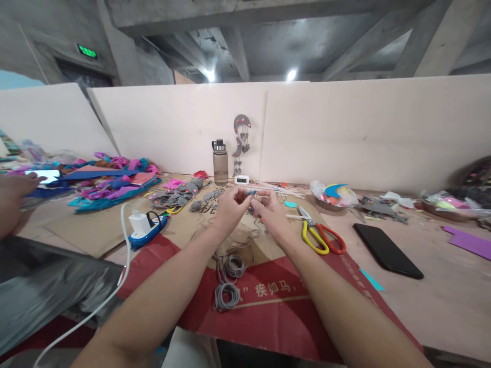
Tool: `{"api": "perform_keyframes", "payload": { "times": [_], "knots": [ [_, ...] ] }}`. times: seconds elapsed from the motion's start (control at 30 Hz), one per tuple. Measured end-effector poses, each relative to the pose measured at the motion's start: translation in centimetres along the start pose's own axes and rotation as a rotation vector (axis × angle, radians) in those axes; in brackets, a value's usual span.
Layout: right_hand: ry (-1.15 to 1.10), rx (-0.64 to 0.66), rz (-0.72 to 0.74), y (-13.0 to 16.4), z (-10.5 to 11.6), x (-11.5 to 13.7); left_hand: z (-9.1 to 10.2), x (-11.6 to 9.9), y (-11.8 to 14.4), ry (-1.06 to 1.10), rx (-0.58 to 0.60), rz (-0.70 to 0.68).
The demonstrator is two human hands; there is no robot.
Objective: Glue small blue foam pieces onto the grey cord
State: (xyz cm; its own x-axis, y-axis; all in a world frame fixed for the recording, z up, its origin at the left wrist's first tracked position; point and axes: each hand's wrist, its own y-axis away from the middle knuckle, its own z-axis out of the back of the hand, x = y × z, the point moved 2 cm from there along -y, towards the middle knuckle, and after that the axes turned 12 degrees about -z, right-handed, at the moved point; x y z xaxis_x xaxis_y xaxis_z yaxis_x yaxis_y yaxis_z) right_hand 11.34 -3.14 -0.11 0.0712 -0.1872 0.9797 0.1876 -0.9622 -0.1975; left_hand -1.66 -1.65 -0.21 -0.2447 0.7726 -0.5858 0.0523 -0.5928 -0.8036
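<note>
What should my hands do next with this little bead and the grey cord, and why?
Probably draw the two hands slightly apart to pull the cord through. The left hand and right hand pinch a small blue piece between them, while slack grey cord lies coiled on the cardboard below.

Two ceiling lamps [249, 75] glare — dim hall, edges warped, soft.
</note>
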Motion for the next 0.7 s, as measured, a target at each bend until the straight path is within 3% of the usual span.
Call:
{"api": "perform_keyframes", "payload": {
  "times": [0.3, 0.53, 0.7],
  "knots": [
    [0.218, -0.238, 0.137, 0.4, 0.8, 1.1, -0.5, -1.2, 0.1, 0.026, 0.032, 0.065],
    [0.215, -0.228, 0.116, 0.4, 0.7, 0.8, -0.8, -0.9, 0.1, 0.182, 0.063, 0.147],
    [0.332, -0.289, 0.191, 0.9, 0.8, 1.0, -1.0, -0.1, 0.1, 0.325, 0.063, 0.186]
  ]
}}
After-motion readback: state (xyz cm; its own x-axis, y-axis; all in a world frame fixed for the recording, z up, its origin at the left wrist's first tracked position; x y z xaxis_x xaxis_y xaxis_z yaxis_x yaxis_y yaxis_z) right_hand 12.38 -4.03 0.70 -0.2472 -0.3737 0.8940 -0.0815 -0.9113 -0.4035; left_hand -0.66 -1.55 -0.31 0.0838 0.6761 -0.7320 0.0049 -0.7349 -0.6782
